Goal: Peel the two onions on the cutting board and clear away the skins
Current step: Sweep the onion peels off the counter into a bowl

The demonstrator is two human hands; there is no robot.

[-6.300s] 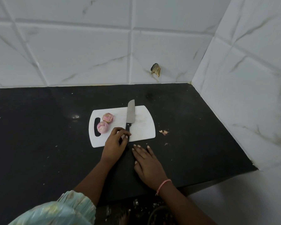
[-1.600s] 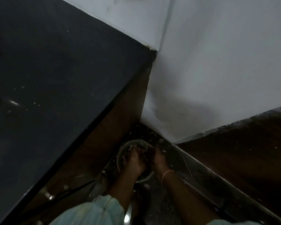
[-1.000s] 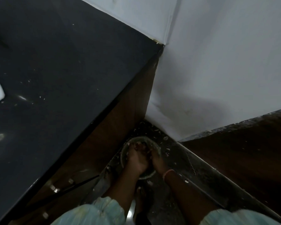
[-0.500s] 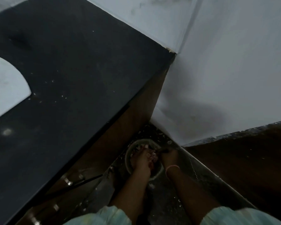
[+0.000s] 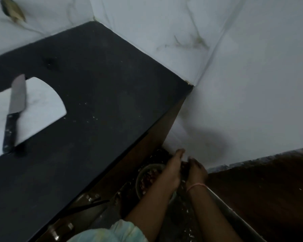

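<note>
The skins [image 5: 150, 179] lie as a pinkish-brown heap in a round bowl [image 5: 143, 172] on the floor, low at the near right, below the edge of the counter [image 5: 98, 105]. More pale scraps are scattered on the dark floor around the bowl. The onions themselves do not show in this view.

Both hands are held close together just over the far right rim of the bowl. The left hand [image 5: 172, 169] has its fingers stretched forward and fairly straight, edge-on to the camera. The right hand [image 5: 196, 170] is cupped towards it, fingers bent inward, with a thin pink band [image 5: 196, 186] on the wrist. Something dark sits between the two palms, but the dim, blurred picture does not let me say whether either hand grips it or what it is.

Up on the counter, at the far left, lies the white board [image 5: 40, 105], only its right part in view. A knife [image 5: 14, 110] rests on it, blade pointing far, black handle hanging over the near edge. Small pale flecks dot the counter right of the board.

White marbled tiles [image 5: 164, 23] form the wall behind and to the right. A pale patterned sleeve [image 5: 115, 231] shows at the bottom. No writing can be read anywhere.
</note>
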